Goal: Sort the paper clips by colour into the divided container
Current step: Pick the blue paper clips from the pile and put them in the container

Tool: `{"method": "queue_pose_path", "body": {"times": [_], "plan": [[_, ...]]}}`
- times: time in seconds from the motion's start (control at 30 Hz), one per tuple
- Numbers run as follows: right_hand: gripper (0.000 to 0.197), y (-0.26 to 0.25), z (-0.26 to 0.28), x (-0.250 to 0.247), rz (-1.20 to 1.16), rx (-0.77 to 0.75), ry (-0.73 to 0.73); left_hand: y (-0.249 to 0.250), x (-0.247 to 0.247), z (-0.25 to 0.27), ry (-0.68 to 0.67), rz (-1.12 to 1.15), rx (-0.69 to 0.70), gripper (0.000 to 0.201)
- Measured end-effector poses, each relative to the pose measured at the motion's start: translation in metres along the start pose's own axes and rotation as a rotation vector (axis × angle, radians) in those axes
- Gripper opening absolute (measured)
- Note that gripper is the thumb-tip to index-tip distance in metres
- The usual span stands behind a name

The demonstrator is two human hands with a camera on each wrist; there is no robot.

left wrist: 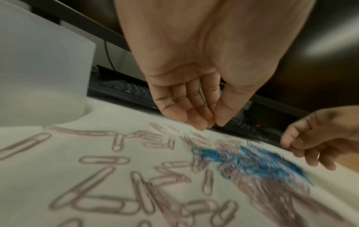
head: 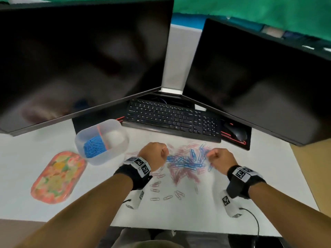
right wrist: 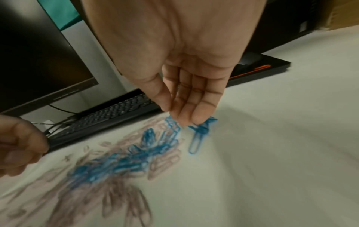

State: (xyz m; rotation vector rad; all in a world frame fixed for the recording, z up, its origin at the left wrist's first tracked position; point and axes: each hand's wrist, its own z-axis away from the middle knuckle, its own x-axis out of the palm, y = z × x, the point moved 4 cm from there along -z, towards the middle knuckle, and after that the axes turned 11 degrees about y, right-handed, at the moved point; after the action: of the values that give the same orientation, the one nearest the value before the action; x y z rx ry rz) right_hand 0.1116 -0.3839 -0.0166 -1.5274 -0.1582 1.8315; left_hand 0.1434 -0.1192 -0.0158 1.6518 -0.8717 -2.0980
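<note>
A mixed pile of blue paper clips and pink paper clips lies on the white table. The translucent divided container stands to the left, with blue clips in its left compartment. My left hand hovers over the pile's left edge, fingers straight and thumb close, nothing between them. At the pile's right edge my right hand pinches blue clips. One more blue clip lies or hangs just below them.
A black keyboard and a mouse lie just behind the pile, under two dark monitors. A floral oval tray lies left of the container. The table's front edge is near my body.
</note>
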Motion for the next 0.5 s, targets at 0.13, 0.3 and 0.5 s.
{"method": "queue_pose_path", "body": {"times": [0.13,0.3,0.5], "plan": [[0.022,0.027,0.007,0.000,0.060,0.000,0.043,0.006,0.025,-0.004,-0.071,-0.203,0.073,0.027],[0.029,0.038,0.004,0.002,0.085,-0.046,0.073,0.001,0.038,-0.001,-0.085,-0.363,0.103,0.027],[0.026,0.035,-0.017,-0.008,0.125,-0.090,0.144,-0.007,0.035,0.003,-0.117,-0.374,0.004,0.020]]}}
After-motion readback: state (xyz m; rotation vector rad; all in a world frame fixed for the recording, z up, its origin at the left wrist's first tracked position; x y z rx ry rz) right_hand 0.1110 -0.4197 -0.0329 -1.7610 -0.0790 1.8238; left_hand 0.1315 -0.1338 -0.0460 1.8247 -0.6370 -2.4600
